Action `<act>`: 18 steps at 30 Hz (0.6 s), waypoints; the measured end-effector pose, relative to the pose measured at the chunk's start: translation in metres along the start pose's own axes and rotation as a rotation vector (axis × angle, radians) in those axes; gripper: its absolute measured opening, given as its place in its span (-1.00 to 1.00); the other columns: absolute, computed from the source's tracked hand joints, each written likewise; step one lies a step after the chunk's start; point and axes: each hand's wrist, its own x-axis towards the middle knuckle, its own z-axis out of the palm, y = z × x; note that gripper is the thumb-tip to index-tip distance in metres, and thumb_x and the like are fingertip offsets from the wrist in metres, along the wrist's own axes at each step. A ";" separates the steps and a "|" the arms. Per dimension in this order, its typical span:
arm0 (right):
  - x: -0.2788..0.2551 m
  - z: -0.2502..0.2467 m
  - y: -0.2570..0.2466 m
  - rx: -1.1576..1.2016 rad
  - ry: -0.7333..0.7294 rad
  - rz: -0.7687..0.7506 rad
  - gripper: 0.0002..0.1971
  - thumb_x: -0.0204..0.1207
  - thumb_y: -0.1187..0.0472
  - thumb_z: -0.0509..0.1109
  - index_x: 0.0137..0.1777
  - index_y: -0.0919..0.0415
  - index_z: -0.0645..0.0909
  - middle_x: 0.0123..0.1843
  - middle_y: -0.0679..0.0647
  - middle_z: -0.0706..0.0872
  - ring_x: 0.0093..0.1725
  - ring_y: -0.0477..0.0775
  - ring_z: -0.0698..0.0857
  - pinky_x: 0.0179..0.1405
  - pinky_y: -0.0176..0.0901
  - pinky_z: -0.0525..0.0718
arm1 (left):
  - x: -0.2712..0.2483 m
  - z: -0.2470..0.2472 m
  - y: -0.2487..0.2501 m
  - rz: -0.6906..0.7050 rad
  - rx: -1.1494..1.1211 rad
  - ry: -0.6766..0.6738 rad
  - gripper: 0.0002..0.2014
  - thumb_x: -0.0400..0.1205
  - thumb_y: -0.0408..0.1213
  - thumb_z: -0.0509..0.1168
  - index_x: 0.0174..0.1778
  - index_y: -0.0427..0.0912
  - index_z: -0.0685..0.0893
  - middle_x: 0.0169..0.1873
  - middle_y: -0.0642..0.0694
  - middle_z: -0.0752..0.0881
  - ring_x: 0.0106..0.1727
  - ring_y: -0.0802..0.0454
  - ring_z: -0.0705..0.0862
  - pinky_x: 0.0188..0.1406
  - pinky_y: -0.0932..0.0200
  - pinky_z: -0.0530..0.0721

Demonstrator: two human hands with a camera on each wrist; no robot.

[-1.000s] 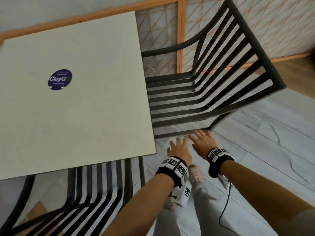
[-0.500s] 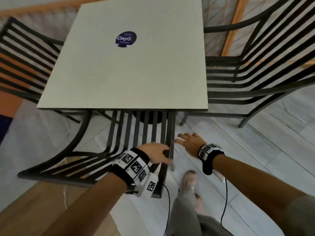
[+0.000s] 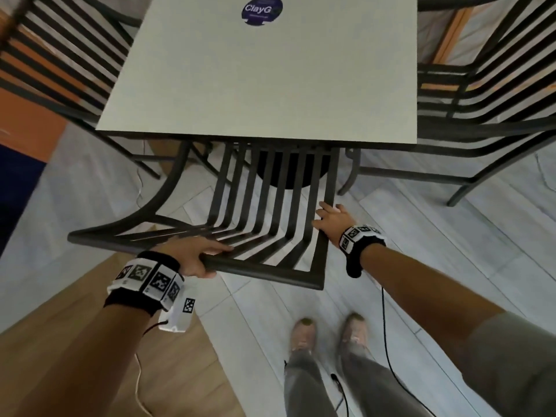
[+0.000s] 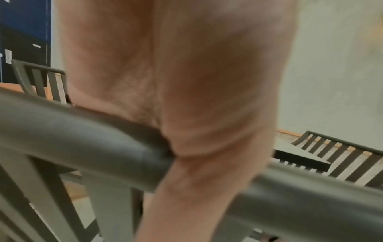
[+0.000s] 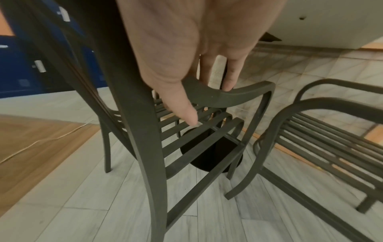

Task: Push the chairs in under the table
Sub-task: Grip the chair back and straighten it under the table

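Pale grey plank flooring (image 3: 421,266) meets a strip of wood-toned floor (image 3: 75,341) beneath a square white tabletop (image 3: 270,85) bearing a round blue "ClayG" sticker (image 3: 261,9). 3 dark slatted metal chairs surround it. A person stands behind the near chair (image 3: 264,206), whose seat front reaches under the tabletop edge while its backrest tilts toward the camera. The left hand (image 3: 195,257) grips the backrest's top rail (image 3: 255,270), fingers laid over the top and thumb curled underneath; the left wrist view shows the palm wrapped against the same rail (image 4: 82,139). The right hand (image 3: 331,219) rests on the chair's right armrest (image 5: 228,95), just beside the backrest's side post; in the right wrist view its fingers (image 5: 232,78) drape over the armrest and the thumb hooks below, closing around it. A second chair (image 3: 481,115) stands at the tabletop's right side, its seat partly beneath the edge, and a third chair (image 3: 60,70) sits at the left. The table's round black base (image 5: 209,157) shows through the near chair's seat slats. Both wrists wear bands with black-and-white markers (image 3: 150,278), with cables trailing to the floor. The person's 2 shoes (image 3: 304,332) stand on the grey planks.
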 end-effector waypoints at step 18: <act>0.004 0.008 0.007 -0.059 -0.029 0.115 -0.70 0.55 0.20 0.36 0.24 -0.11 0.59 0.51 -0.01 0.46 0.64 0.09 0.12 0.55 0.47 0.15 | 0.000 0.011 0.013 0.076 0.187 0.081 -0.38 0.62 -0.19 0.29 0.51 0.47 0.28 0.39 0.12 0.61 0.59 -0.04 0.36 0.48 -0.48 -0.49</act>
